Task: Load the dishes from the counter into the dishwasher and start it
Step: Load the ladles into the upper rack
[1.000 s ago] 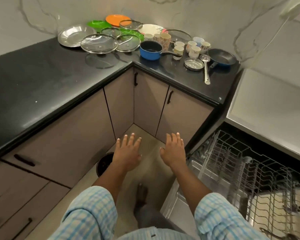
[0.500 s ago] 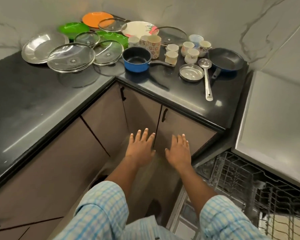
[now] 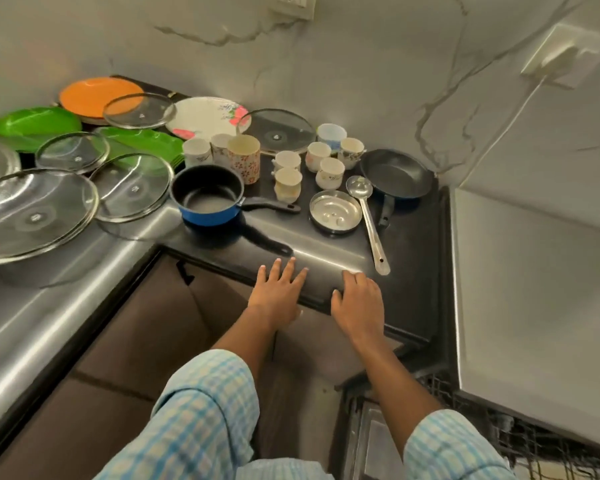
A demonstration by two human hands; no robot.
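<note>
A person stands at the corner of a shiny black counter (image 3: 413,271). Both arms reach out in blue checked sleeves (image 3: 201,420).

The left hand (image 3: 278,292) is over the front edge of the counter. Its fingers are straight and spread apart, and it holds nothing. The right hand (image 3: 359,303) is just beside it, also at the counter edge. Its fingers bend down a little at the tips, and it holds nothing too.

All the dishes sit on the counter, past the hands. A blue saucepan (image 3: 207,197) is closest to the left hand, with its black handle pointing right. A long steel ladle (image 3: 368,216) lies near the right hand. Next to the ladle is a small steel plate (image 3: 335,211), and behind it a dark frying pan (image 3: 397,174). A tall flowered mug (image 3: 244,157) and a bunch of small white cups (image 3: 329,171) stand in the middle. Far left are glass lids, the biggest lid (image 3: 32,213) in front, with green plates (image 3: 35,124), an orange plate (image 3: 94,95) and a white flowered plate (image 3: 205,117) at the back by the wall.

The dishwasher rack (image 3: 534,441) peeks out low on the right, dark and made of wire. I cannot tell what is in it.
</note>
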